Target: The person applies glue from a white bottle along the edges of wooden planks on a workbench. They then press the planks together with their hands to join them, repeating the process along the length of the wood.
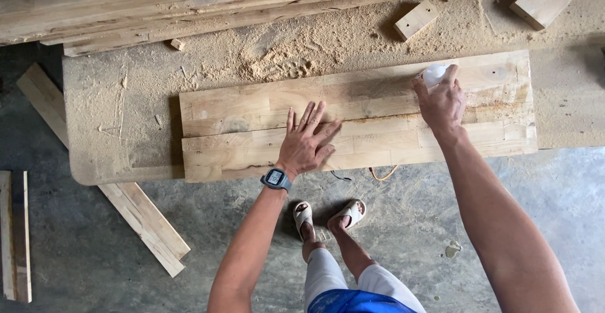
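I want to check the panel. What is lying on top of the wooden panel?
On the panel lie the left hand, flat with fingers spread, and the right hand, gripping a white bottle. The wood beneath both hands is hidden.

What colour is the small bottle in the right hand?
White, translucent bottle, in the right hand; head view.

One head-worn view looks almost straight down from standing height onto a sawdust-covered workbench (113,98). The bench runs across the upper half of the frame, its far edge toward the top. Below the bench's near edge lies concrete floor (409,237), with the wearer's own legs and sandalled feet (328,215) directly beneath.
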